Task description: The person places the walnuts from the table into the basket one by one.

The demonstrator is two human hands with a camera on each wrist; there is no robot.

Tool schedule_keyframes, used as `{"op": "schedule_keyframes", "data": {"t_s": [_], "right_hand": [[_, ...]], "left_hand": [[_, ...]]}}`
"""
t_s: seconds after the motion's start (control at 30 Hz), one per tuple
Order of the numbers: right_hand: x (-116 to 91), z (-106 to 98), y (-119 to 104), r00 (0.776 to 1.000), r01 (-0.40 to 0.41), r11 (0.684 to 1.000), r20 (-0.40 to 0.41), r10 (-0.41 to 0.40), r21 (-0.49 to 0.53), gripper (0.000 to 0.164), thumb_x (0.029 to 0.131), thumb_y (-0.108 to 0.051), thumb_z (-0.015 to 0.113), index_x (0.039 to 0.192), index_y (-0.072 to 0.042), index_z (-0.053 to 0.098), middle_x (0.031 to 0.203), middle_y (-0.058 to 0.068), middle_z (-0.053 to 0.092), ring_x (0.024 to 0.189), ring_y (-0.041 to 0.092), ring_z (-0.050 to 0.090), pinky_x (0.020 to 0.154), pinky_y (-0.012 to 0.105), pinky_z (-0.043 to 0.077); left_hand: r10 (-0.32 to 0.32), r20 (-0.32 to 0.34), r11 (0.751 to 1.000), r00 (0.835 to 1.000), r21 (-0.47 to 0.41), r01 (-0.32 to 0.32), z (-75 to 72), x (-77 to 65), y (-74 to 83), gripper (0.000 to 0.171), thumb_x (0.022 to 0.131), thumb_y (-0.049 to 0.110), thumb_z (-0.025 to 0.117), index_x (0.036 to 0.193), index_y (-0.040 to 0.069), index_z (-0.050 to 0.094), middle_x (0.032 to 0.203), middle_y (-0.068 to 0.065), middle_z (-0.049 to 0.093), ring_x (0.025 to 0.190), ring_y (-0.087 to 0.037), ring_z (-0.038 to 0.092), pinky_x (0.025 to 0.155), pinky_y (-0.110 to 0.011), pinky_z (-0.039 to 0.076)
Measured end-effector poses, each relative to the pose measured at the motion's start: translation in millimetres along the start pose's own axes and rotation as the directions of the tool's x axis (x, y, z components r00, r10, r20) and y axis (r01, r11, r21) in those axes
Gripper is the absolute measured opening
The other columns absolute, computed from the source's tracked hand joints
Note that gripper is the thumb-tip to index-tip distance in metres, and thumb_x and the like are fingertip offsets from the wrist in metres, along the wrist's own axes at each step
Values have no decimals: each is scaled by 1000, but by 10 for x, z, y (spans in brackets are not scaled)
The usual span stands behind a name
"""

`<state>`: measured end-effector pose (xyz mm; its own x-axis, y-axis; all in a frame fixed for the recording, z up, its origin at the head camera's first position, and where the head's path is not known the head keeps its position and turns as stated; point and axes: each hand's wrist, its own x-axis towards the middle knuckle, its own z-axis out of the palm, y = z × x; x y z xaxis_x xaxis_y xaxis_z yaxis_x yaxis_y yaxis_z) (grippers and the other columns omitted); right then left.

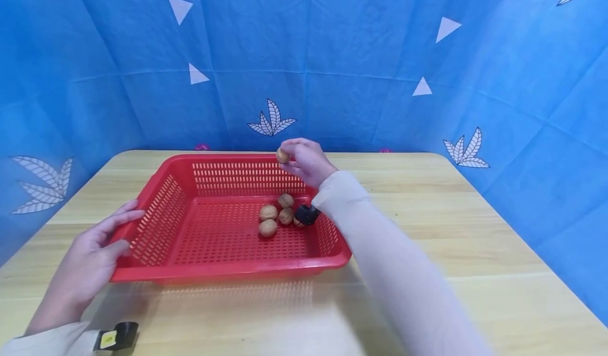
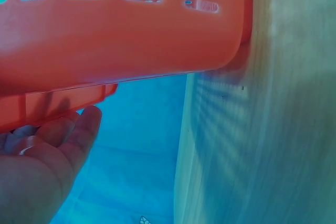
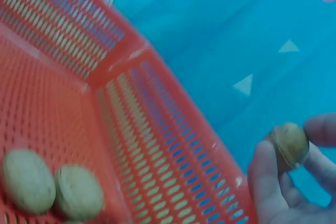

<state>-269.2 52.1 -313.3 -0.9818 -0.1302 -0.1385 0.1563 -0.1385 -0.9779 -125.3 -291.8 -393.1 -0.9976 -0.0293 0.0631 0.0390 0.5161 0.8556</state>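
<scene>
A walnut (image 3: 290, 145) is pinched between the thumb and fingers of my right hand (image 1: 306, 162), which is raised at the basket's back rim, toward its right corner. The same walnut shows at the fingertips in the head view. Below my right wrist, several more walnuts (image 1: 268, 213) lie on the floor of the red plastic basket (image 1: 223, 267), grouped to the right; one is partly covered by the wrist's black camera. My left hand (image 1: 90, 253) grips the basket's left rim near the front corner. In the left wrist view, its fingers sit against the rim's underside.
The basket stands on a light wooden table (image 1: 418, 229), with bare wood showing to its right and in front. A blue patterned cloth (image 1: 351, 55) hangs behind the table and along its sides.
</scene>
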Motion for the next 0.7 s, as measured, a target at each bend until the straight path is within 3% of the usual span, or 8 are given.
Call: {"op": "schedule_keyframes", "data": {"t_s": [0.13,0.27,0.43,0.5,0.57,0.7], "right_hand": [[27,16,42,1000,-23,996,14,24,-83,22,95,-3,57,117,2,58,104,10,57,92,22,56,83,31,53],[30,4,56,1000,-13,986,24,17,-168,30,91,1,60,121,4,58,110,11,56,95,23,56,86,33,53],[13,24,103,998,-19,940,42,36,-341,34,85,2,64,118,1,59,113,10,57,101,24,58,89,38,53],[17,43,136,998,-14,902,52,41,-432,32,85,-1,65,116,-2,60,112,9,57,98,24,60,90,39,52],[20,64,169,997,6,836,64,35,-549,30,85,-4,67,114,-4,62,108,7,59,92,24,62,88,39,53],[22,112,234,996,46,663,82,24,-747,29,86,-12,71,113,-11,62,102,4,60,89,22,61,80,37,54]], "left_hand": [[10,-6,1000,1000,5,-10,13,17,-17,59,96,3,47,152,9,31,160,17,11,122,-36,34,66,-29,57],[18,-19,1000,1000,9,-18,20,40,-12,59,96,2,46,152,10,32,160,17,11,119,-31,37,65,-29,58],[-2,-21,1000,1000,15,2,33,50,6,59,96,2,46,153,11,31,160,17,10,120,-33,37,65,-29,57],[-12,-23,1000,1000,22,13,41,49,11,59,96,2,46,153,10,30,160,17,9,121,-37,35,65,-28,57],[-21,-26,999,999,28,21,50,46,12,59,96,2,45,153,9,30,160,17,9,121,-39,35,65,-28,57],[-34,-30,999,999,16,35,65,32,3,60,96,2,46,153,9,29,159,20,7,124,-41,33,66,-29,57]]}}
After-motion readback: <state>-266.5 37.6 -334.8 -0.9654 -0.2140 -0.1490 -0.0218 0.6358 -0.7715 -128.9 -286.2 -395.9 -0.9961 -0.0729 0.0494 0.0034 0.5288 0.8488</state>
